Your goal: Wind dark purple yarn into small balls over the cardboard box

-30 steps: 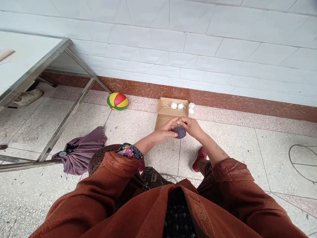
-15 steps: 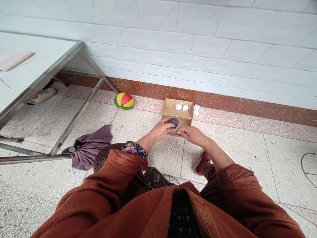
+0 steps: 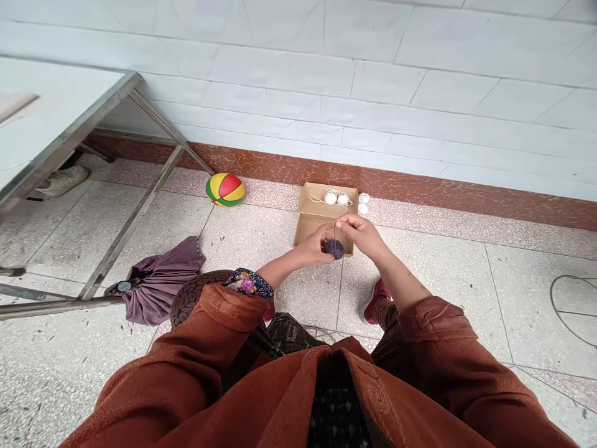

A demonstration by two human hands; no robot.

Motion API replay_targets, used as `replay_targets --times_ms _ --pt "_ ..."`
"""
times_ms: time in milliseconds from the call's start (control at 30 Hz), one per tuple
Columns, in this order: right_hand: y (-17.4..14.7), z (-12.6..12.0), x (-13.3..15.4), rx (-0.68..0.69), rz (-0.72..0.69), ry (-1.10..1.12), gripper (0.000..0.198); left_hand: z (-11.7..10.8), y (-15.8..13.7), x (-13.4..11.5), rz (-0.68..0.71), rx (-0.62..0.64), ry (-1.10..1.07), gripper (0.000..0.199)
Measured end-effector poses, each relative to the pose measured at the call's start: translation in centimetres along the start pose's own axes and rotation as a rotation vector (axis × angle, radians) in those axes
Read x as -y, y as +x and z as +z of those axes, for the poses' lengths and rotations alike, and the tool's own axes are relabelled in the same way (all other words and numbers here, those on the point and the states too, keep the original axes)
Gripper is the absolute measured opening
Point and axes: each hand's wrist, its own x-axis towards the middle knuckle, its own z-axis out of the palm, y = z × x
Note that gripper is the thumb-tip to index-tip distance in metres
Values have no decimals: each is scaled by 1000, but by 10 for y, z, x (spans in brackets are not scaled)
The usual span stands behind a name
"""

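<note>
With my left hand I hold a dark purple yarn ball, and my right hand pinches its strand above it; beyond, an open cardboard box bears two white balls, and a multicoloured ball lies by a table leg

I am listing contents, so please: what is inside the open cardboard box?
Two white yarn balls lie in the wall-side half of the cardboard box. The near half shows bare cardboard, but the left hand, right hand and held dark yarn ball hide part of it.
</note>
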Motion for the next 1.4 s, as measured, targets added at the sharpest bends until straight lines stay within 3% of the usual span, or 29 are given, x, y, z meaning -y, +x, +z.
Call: replay_targets --times_ms 100,167,233,367,500,633,800,933,1033,1233,1400 --pt "6 3 -15 -78 53 -145 24 1 -5 -11 35 88 -159 112" --pt "6 6 -25 -54 88 -236 21 0 -9 -18 40 100 -284 113" --pt "5 8 -31 8 103 -337 19 -4 -11 -21 38 15 -376 100" --pt "-3 15 -33 124 45 -495 17 -14 -8 -15 -44 -231 -454 50" --pt "-9 17 -22 319 -99 -405 22 -19 -3 -6 -121 -369 -414 36" --pt "-12 15 -7 454 -153 -203 24 -17 -1 0 -132 -387 -318 38" --pt "-6 4 3 238 -108 -53 27 -7 -2 4 -63 -177 -178 61" --pt "2 -3 -9 -4 -71 -141 22 -2 -6 -5 40 -13 -187 85" --pt "3 0 -23 -21 -5 -253 19 -2 -10 -14 76 46 -306 89" --pt "-7 12 -32 89 52 -520 15 -8 -9 -16 31 -84 -572 48" --pt "-12 19 -27 194 -27 -607 17 -18 -2 -5 -75 -284 -593 42"
